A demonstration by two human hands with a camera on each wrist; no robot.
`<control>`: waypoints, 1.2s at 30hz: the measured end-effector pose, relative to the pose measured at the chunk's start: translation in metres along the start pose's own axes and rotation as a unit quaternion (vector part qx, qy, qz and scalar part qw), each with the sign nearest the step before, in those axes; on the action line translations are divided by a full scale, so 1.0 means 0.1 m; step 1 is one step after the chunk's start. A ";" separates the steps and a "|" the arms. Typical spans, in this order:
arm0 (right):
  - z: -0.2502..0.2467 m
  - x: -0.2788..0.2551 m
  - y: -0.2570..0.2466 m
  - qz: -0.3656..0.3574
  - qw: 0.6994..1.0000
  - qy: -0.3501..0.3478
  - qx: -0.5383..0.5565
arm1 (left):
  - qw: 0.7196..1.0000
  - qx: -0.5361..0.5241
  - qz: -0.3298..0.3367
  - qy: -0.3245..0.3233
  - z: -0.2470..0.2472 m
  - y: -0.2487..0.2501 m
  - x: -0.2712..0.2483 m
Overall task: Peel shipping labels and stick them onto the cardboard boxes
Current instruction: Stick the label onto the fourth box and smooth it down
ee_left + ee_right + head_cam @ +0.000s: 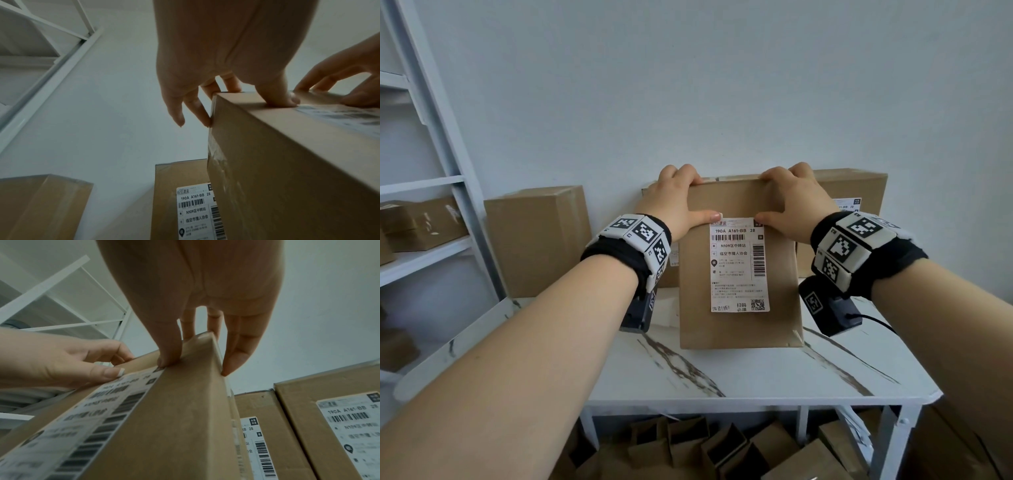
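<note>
While it stands on end near the middle of the marble-patterned table [739, 377], the cardboard box [739, 322] carries a white shipping label [739, 265] on the upper part of its near face. Both hands grasp the box at its top: the left hand [676, 202] curls its fingers over the top edge at the left corner, its thumb lying flat on the near face at the label's upper left corner, and the right hand [796, 202] does the same at the right, its thumb at the label's upper right corner. Behind it against the wall stand more boxes: an unlabelled one [537, 240] to the left and labelled ones [329, 426] to the right. A white shelf [424, 192] on the far left holds flattened cardboard, and more cardboard lies under the table.
</note>
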State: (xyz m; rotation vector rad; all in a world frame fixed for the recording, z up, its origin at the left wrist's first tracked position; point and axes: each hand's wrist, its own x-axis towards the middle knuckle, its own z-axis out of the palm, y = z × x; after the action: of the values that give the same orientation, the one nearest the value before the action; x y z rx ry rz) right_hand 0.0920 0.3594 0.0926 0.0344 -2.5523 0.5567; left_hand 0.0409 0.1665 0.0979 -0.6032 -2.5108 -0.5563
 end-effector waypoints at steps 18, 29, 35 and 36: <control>0.09 -0.16 -0.05 -0.012 0.970 -0.069 -0.231 | 0.980 0.187 0.001 -0.063 0.08 0.11 -0.15; 0.20 -0.22 -0.22 0.017 0.970 -0.061 -0.237 | 0.983 0.158 0.005 -0.093 0.01 0.09 -0.16; 0.23 -0.28 -0.20 0.005 0.972 -0.055 -0.228 | 0.986 0.140 0.002 -0.095 0.00 0.09 -0.16; 0.24 -0.29 -0.20 0.002 0.972 -0.055 -0.229 | 0.986 0.139 0.002 -0.095 0.01 0.09 -0.16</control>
State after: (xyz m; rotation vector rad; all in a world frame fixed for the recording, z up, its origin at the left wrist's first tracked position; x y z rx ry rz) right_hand 0.1080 0.3289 0.0667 -0.1076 -2.7262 -0.0448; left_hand 0.0576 0.1693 0.0909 -0.5777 -2.6988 -0.1453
